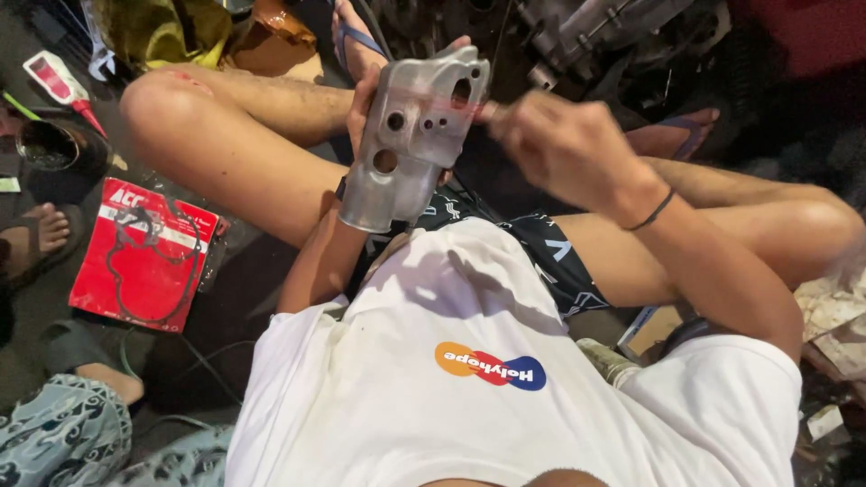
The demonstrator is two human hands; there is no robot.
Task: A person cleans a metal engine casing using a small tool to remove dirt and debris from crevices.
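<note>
My left hand (pixel 363 101) grips a grey cast-metal engine cover (pixel 410 144) from behind, holding it upright in front of my chest; only the fingers show past its left edge. The cover has several round holes. My right hand (pixel 552 144) is closed around a thin tool whose blurred reddish tip (pixel 469 106) touches the cover's upper right part near a hole. A black band circles my right wrist. I sit on the floor with bare knees spread wide.
A red packet with a black gasket (pixel 142 252) lies on the floor at left. A tube with a red nozzle (pixel 61 83) lies further back. Another person's sandalled foot (pixel 36 236) and patterned trouser leg (pixel 63 437) are at left. Engine parts (pixel 595 36) stand behind.
</note>
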